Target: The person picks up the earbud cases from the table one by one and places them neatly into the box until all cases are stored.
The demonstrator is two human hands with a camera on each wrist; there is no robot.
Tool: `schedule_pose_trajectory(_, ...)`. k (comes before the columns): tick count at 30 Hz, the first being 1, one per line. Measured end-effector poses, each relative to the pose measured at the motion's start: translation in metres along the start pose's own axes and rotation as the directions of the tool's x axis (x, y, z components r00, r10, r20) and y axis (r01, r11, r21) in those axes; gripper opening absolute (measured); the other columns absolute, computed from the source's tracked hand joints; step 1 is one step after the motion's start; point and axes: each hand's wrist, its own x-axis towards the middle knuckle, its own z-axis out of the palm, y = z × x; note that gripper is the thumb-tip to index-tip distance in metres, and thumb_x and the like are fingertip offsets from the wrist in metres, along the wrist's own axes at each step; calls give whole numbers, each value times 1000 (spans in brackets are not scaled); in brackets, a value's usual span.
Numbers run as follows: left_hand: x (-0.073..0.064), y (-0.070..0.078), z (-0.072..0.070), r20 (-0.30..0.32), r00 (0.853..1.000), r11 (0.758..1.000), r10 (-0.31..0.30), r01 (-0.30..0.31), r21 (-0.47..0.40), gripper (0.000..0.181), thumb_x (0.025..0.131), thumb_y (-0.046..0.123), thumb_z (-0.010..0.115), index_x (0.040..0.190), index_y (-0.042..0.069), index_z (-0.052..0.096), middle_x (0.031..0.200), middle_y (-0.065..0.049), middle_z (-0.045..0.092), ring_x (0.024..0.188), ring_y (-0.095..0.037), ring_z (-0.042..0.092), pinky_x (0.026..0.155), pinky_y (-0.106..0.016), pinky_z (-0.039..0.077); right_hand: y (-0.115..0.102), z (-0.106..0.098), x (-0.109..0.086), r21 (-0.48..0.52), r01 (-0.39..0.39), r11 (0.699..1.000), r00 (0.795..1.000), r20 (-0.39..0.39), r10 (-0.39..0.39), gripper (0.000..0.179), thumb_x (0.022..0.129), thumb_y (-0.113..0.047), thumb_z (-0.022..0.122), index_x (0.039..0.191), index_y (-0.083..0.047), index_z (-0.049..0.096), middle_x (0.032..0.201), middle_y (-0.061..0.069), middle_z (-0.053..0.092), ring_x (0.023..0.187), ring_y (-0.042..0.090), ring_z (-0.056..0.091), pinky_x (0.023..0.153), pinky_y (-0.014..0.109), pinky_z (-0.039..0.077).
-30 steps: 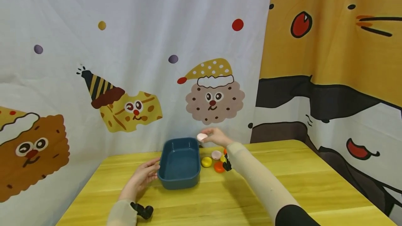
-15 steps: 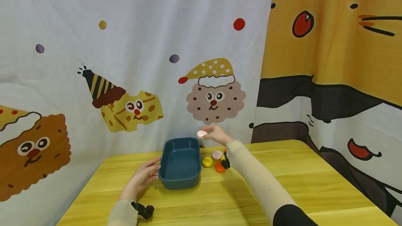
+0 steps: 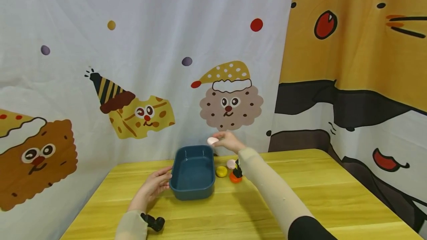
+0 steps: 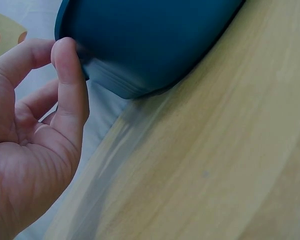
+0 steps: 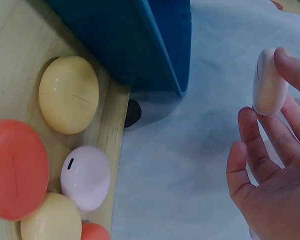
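My right hand (image 3: 230,141) pinches a smooth, rounded pale pink disc (image 5: 269,84) between thumb and fingers. It hovers by the back right corner of a deep blue rectangular bin (image 3: 192,194), a little above the rim. No objects show inside the bin in the head view. My left hand (image 3: 154,185) touches the bin's left side near the rim with thumb and index finger, the other fingers loosely bent. Right of the bin lie a yellow disc (image 5: 69,95), a slotted pale pink disc (image 5: 85,178) and an orange disc (image 5: 16,169).
Another yellow disc (image 5: 51,220) and a second orange piece (image 5: 95,233) lie close by, partly cut off. The wood-grain table (image 3: 300,188) ends at a printed cloth curtain (image 3: 150,47) behind the bin. A small dark object (image 5: 133,113) sits at the table's back edge.
My right hand lifts slightly and shifts left, relative to the bin, with the pink disc still in its fingers. The left hand stays against the bin. The head view drifts slightly.
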Motion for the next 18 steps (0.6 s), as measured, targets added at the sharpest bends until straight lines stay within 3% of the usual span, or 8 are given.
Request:
schedule_pose_trajectory(7, 1, -1, 0, -5, 1000, 1000, -1, 1, 7, 57, 98, 5, 53, 149, -5, 29, 102, -9, 61, 64, -9, 60, 65, -23, 54, -7, 5, 3, 33, 7, 999, 1000, -7, -7, 45, 83, -14, 76, 125, -5, 65, 123, 8, 63, 113, 25, 56, 98, 42, 44)
schedule_pose_trajectory(18, 1, -3, -2, 17, 1000, 1000, 8, -8, 8, 60, 98, 8, 55, 150, -4, 27, 94, -6, 63, 65, -9, 60, 65, -23, 54, -8, 19, 8, 96, 0, 995, 1000, 26, -2, 50, 84, -12, 76, 130, 0, 59, 126, 12, 60, 117, 28, 54, 96, 43, 46)
